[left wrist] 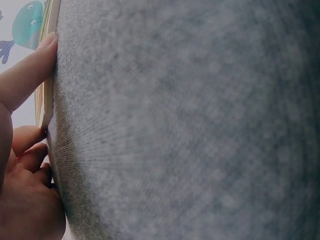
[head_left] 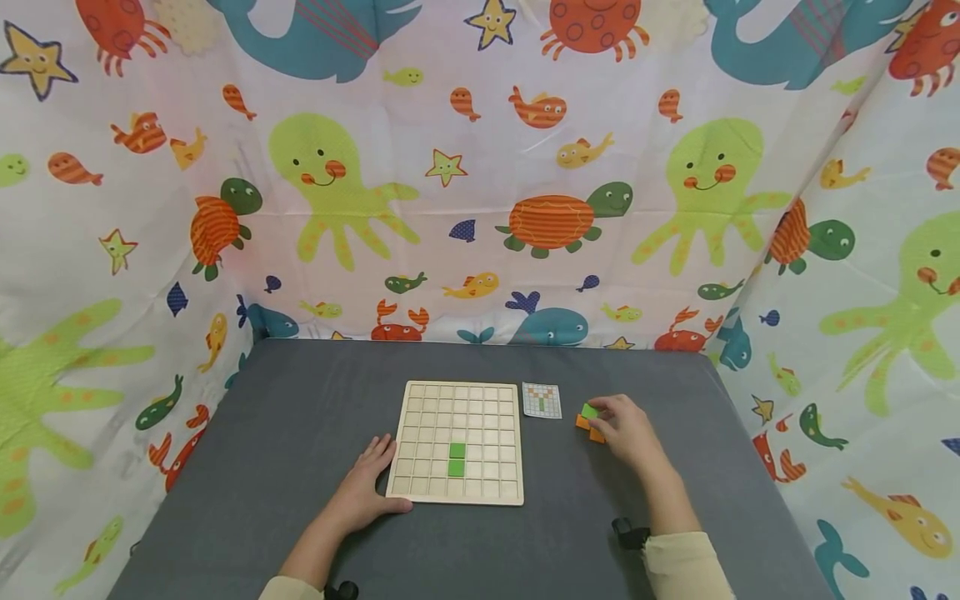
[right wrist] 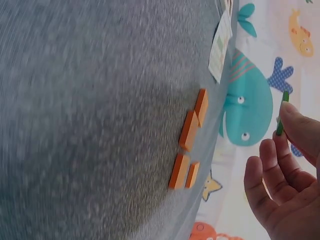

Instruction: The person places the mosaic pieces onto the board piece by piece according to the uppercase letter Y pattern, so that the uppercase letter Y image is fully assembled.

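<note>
A wooden grid board [head_left: 495, 483] lies flat on the grey table, with two green square tiles [head_left: 457, 451] in neighbouring cells of one column. My left hand [head_left: 367, 483] rests at the board's lower left corner, fingers along the left edge and thumb at the near edge. In the left wrist view, the thumb [left wrist: 30, 75] touches the board's side. My right hand [head_left: 628, 429] pinches a green tile [right wrist: 283, 112] between thumb and fingertip. The right wrist view shows it raised above several orange tiles [right wrist: 189, 130] lying on the table.
A small printed pattern card [head_left: 542, 401] lies between the board and the orange tiles. Grey cloth [head_left: 315, 392] covers the table. A curtain with sea animals [head_left: 480, 183] hangs behind the table and along both sides.
</note>
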Demonstrator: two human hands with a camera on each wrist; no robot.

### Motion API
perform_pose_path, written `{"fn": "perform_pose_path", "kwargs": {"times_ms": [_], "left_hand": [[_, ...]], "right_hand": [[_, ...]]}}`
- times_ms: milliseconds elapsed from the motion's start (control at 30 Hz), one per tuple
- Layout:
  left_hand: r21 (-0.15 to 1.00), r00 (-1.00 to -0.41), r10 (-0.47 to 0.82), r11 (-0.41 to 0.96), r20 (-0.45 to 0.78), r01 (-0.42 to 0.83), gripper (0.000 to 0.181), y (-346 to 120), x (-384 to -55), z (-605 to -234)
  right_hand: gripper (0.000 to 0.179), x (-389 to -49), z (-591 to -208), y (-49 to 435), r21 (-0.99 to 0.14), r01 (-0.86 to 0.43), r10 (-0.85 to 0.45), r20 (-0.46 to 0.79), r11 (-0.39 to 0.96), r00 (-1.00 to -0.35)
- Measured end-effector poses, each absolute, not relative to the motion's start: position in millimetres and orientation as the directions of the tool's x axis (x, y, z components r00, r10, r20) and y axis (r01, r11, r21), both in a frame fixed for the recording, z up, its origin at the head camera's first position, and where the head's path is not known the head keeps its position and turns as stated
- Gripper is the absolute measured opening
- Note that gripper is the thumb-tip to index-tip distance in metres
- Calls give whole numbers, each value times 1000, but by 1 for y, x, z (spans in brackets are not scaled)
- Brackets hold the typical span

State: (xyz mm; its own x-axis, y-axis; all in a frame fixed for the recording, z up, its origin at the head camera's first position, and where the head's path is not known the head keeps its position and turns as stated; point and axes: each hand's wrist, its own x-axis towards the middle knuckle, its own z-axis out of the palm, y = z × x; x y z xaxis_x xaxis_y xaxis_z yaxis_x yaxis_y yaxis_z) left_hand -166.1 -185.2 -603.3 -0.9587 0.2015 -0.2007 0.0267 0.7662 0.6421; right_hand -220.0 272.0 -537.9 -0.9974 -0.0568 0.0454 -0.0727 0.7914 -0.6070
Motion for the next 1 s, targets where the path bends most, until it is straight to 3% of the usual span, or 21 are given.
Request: {"fn": "perform_pose_path", "kwargs": {"times_ms": [500, 1000], "left_hand": [[644, -961, 195, 764, -198, 22, 114, -185, -166, -604], [625, -959, 198, 780, -205, 28, 114, -186, -166, -604]], "right_hand": [[29, -224, -546, 253, -610, -164, -120, 112, 776, -986], [29, -226, -552, 228, -611, -115, -112, 43, 783, -993]]}}
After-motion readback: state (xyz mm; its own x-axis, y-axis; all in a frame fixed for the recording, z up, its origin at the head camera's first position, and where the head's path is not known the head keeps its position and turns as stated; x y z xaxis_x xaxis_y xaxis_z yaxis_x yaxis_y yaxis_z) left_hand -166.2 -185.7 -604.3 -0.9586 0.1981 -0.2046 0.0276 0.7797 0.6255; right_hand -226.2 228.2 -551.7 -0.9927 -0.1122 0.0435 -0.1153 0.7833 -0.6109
